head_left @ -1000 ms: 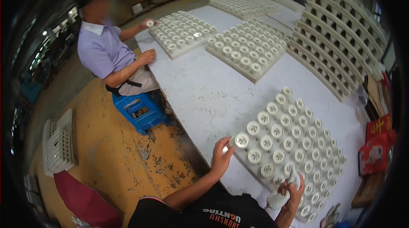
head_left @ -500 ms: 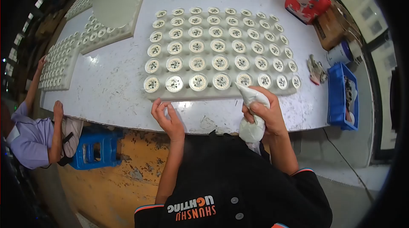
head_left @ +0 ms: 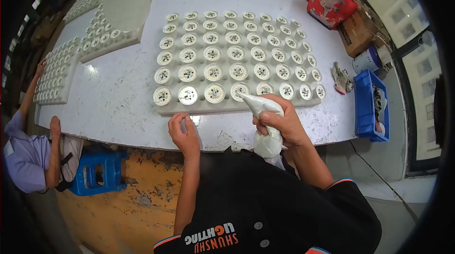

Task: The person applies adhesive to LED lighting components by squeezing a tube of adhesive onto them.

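Note:
A white plastic bag of paste (head_left: 269, 144), shaped like a piping cone, is squeezed in my right hand (head_left: 279, 120). Its narrow tip points at a round part in the front row (head_left: 240, 91). Several rows of these round parts with small components on top stand in a pale foam tray (head_left: 199, 108). Just off the tray's front edge, my left hand (head_left: 184, 131) rests with bent fingers and holds nothing.
At the left, a co-worker (head_left: 31, 152) sits by a blue stool (head_left: 99, 172) beside another filled tray (head_left: 54, 76). On the right are a blue bin (head_left: 364, 107), a glove (head_left: 340, 78), a box (head_left: 358, 31) and red bags (head_left: 329, 0). A round board (head_left: 125, 5) lies back left.
My right hand and the bag have moved left, the tip passing from one front-row part to its left neighbour. The fingers of my left hand are more curled.

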### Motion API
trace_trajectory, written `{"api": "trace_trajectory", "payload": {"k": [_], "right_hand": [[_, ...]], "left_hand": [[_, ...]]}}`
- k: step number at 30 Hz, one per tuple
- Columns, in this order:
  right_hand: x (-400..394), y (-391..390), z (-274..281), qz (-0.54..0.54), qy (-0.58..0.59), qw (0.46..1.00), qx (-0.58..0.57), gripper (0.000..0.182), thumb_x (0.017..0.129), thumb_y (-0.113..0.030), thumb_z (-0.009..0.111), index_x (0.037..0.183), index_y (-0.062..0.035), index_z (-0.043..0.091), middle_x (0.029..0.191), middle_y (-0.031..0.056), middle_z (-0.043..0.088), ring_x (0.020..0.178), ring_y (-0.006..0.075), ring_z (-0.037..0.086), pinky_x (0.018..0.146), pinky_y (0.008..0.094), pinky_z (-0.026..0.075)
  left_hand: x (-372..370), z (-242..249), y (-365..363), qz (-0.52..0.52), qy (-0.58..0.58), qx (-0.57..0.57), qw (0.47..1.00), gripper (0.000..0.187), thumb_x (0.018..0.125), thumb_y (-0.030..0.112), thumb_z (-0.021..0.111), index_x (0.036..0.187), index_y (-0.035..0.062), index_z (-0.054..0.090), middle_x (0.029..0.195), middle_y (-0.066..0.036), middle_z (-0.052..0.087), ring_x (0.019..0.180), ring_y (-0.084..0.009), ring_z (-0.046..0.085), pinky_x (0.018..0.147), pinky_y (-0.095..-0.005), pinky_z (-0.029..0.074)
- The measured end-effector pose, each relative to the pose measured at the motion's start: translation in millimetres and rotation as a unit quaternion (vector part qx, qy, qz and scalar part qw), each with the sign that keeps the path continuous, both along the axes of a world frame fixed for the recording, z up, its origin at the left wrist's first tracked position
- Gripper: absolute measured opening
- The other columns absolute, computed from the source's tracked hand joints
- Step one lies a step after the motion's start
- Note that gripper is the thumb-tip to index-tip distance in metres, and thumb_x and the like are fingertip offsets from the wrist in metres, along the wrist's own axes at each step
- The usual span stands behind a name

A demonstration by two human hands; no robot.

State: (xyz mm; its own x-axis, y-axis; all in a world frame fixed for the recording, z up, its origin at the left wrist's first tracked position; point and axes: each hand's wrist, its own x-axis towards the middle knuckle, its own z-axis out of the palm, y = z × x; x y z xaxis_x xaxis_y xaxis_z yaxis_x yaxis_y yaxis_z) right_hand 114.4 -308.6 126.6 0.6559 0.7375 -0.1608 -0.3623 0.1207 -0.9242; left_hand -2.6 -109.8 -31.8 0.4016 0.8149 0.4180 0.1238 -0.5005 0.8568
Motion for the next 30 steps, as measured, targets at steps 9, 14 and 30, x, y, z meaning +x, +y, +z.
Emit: {"api": "trace_trajectory", "payload": {"k": [9,14,30], "right_hand": [[48.9,8.0,-22.1,-0.073,0.035,0.997,0.003,0.047,0.08,-0.022,0.074,0.117,0.0026,0.059,0.08,0.0137,0.067,0.061,0.0142,0.061,0.051,0.0268,0.048],[73.3,4.1,-35.5,-0.083,0.062,0.995,-0.014,0.048,0.08,-0.024,0.076,0.117,0.0022,0.059,0.08,0.0132,0.067,0.061,0.0148,0.061,0.05,0.0268,0.048],[91.1,13.4,-40.5,-0.067,0.051,0.995,-0.06,0.036,0.084,-0.016,0.072,0.112,0.004,0.061,0.082,0.0113,0.067,0.066,0.0143,0.062,0.055,0.0271,0.05]], "left_hand": [[-3.8,25.6,-7.8,-0.103,0.024,-0.027,0.994,0.011,0.085,-0.001,0.065,0.096,0.0004,0.063,0.094,-0.008,0.059,0.084,-0.0198,0.055,0.079,-0.0309,0.046],[44.7,82.5,19.0,-0.202,0.1,0.149,0.963,0.022,0.072,0.001,0.076,0.09,0.0079,0.067,0.092,-0.005,0.059,0.085,-0.0238,0.053,0.079,-0.0361,0.043],[85.4,118.7,51.2,-0.395,0.247,0.219,0.858,0.033,0.065,0.009,0.079,0.096,0.0114,0.066,0.1,-0.003,0.059,0.097,-0.0265,0.053,0.09,-0.043,0.039]]}}
